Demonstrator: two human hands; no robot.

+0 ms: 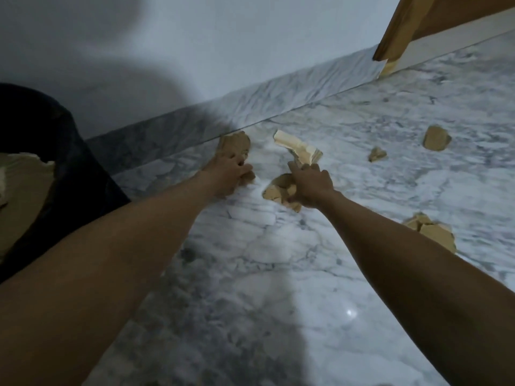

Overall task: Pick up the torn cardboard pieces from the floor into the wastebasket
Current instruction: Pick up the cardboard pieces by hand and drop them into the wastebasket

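Torn brown cardboard pieces lie scattered on the marble floor. My left hand (229, 174) grips a flat piece (234, 143) near the skirting, fingers curled on its lower edge. My right hand (309, 185) is closed on a crumpled piece (276, 190), its forefinger stretched toward a pale folded strip (295, 146). The dark wastebasket (69, 151) stands at the far left with cardboard (22, 185) inside it. More pieces lie to the right: a small scrap (376, 154), a rounder piece (436, 138) and a larger one (434, 232) beside my right forearm.
A white wall with a marble skirting (278, 104) runs diagonally behind the pieces. A wooden door frame (401, 32) meets the floor at the upper right. Bare marble floor (264, 288) stretches toward me between my forearms.
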